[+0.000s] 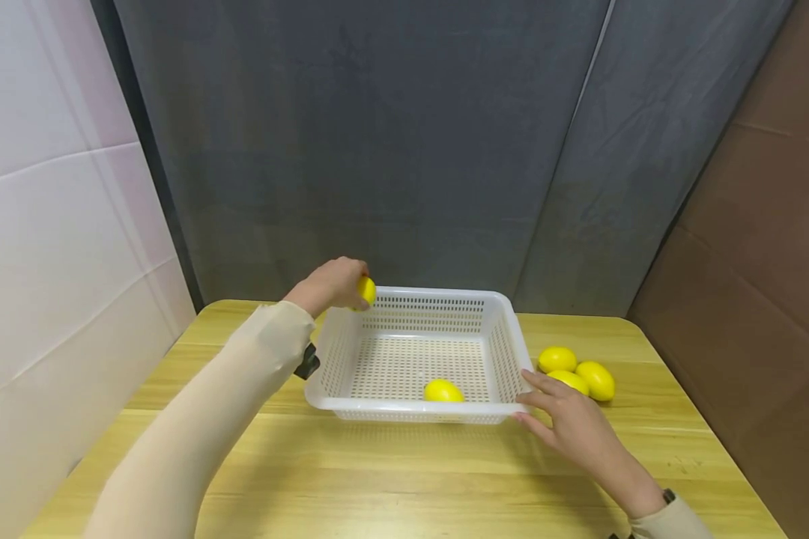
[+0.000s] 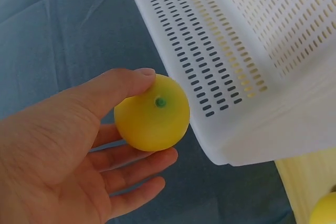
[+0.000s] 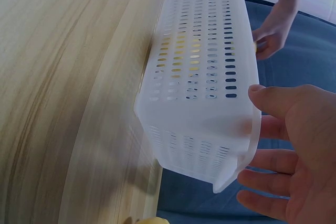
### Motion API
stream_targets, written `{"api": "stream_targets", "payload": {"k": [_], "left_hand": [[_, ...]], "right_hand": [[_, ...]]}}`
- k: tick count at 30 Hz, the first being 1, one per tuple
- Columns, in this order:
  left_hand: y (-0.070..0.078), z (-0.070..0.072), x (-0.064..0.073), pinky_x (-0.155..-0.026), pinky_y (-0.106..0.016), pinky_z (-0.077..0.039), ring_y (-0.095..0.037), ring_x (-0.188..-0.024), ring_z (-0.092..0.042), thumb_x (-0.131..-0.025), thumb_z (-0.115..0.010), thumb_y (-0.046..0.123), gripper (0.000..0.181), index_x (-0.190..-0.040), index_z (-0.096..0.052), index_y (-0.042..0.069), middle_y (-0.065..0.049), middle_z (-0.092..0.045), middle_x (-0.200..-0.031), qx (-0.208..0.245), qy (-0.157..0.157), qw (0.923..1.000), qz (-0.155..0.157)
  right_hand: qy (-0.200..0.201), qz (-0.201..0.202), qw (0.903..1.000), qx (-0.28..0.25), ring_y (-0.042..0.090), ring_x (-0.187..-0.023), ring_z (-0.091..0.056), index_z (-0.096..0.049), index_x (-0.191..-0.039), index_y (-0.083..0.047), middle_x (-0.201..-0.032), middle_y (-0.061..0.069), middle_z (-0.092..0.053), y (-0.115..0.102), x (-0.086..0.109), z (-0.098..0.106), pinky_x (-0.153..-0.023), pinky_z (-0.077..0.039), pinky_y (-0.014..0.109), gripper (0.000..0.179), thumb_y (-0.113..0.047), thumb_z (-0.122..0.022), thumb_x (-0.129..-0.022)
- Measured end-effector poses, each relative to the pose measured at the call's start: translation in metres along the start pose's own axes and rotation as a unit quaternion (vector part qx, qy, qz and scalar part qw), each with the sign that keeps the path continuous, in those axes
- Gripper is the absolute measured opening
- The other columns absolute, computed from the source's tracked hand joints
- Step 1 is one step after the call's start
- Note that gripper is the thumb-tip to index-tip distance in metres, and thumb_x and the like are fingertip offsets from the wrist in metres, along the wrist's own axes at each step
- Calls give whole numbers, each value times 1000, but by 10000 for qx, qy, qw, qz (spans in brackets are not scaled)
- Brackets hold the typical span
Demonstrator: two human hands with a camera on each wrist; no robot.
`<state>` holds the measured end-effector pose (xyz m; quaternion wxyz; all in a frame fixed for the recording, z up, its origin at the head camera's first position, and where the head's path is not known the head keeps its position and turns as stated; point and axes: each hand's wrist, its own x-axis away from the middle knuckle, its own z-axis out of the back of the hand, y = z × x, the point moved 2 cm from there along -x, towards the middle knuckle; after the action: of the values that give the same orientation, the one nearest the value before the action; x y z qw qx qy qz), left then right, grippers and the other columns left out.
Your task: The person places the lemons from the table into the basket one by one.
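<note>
— Where's the lemon?

— My left hand (image 1: 330, 283) pinches the lemon (image 2: 152, 113) between thumb and fingers, over the white basket's (image 1: 505, 311) far-left corner. It looks light, smooth, probably slippery; I'd hold it round the middle.

— And the basket?

— One lemon inside (image 1: 443, 391), at the near wall. My right hand (image 1: 569, 421), fingers straight, touches its near-right corner.

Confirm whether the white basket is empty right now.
No. One yellow lemon already lies on the floor of the white basket, near its front wall.
</note>
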<state>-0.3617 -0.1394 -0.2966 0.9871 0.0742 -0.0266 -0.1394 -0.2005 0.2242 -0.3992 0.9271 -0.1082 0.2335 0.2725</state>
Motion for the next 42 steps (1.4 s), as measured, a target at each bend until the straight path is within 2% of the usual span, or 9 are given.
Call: {"api": "stream_targets", "payload": {"k": [7, 19, 25, 36, 42], "left_hand": [[4, -8, -3, -90, -41, -56, -28, -96, -62, -82, -78, 27, 54, -127, -60, 4, -13, -67, -116, -53, -162, 9998, -103], [2, -17, -2, -92, -40, -57, -27, -97, -62, -81, -80, 27, 57, -130, -59, 4, -13, -67, -117, -74, -253, 9997, 8], [0, -19, -3, -91, -40, -56, -27, -97, -62, -81, -80, 26, 58, -130, -58, 3, -13, -67, -117, -187, -259, 9995, -37], [-1, -22, 0, -92, -40, -57, -27, -98, -63, -82, -78, 25, 58, -132, -57, 4, -13, -67, -119, -89, -295, 9995, 46], [-2, -22, -1, -89, -39, -57, -26, -95, -63, -82, -76, 26, 57, -130, -58, 3, -13, -68, -117, -188, -267, 9995, -39]], "right_hand": [[-5, -15, 10000, 10, 34, -111, -69, -79, -99, -14, -131, 14, -66, 0, 1, 0, -87, -59, 48, 27, -33, -82, -79], [54, 35, 10000, -10, 33, -111, -69, -79, -100, -15, -131, 14, -67, -2, 1, 0, -87, -58, 47, 28, -32, -82, -79], [43, 19, 10000, 3, 33, -112, -69, -78, -100, -15, -131, 14, -66, -3, 1, 0, -87, -59, 47, 28, -33, -82, -79], [-23, -35, 10000, 9, 33, -112, -68, -78, -101, -15, -132, 13, -66, -3, 2, 0, -87, -59, 48, 28, -33, -81, -79], [1, -9, 10000, 24, 33, -112, -69, -78, -100, -15, -132, 13, -66, -4, 2, 1, -86, -59, 47, 28, -33, -82, -79]]}}
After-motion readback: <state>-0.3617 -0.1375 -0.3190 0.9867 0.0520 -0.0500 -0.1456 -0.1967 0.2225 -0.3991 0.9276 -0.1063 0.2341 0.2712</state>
